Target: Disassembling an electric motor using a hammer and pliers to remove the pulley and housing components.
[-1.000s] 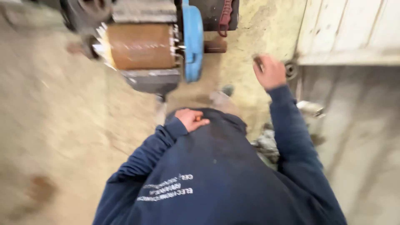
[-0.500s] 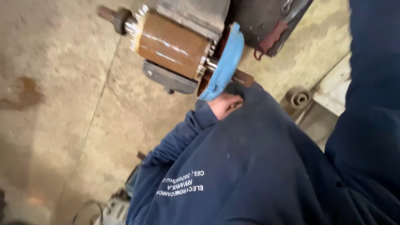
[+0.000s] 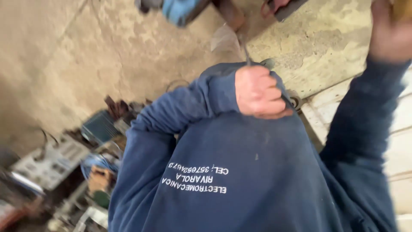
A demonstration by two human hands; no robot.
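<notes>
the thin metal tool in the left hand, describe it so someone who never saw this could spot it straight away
Start from the navy sweatshirt that fills the lower frame. At its top edge the left hand is closed in a fist. The thin metal tool rises from that fist toward the blue machine part: a slim dark rod, the only narrow straight thing there.

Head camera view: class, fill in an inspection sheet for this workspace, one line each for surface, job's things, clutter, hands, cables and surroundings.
Surface: bare, stained concrete floor.
Job's things: thin dark rod sticking up out of the left fist; blue machine part at the top edge, blurred.
Clutter: blue finned motor and grey panel in a heap of parts, lower left.
Hands: left hand closed on the rod, fingers curled; right hand raised, blurred, grip unclear.
Cables: a thin wire loop on the floor.
Surroundings: white boards at the right.
</notes>
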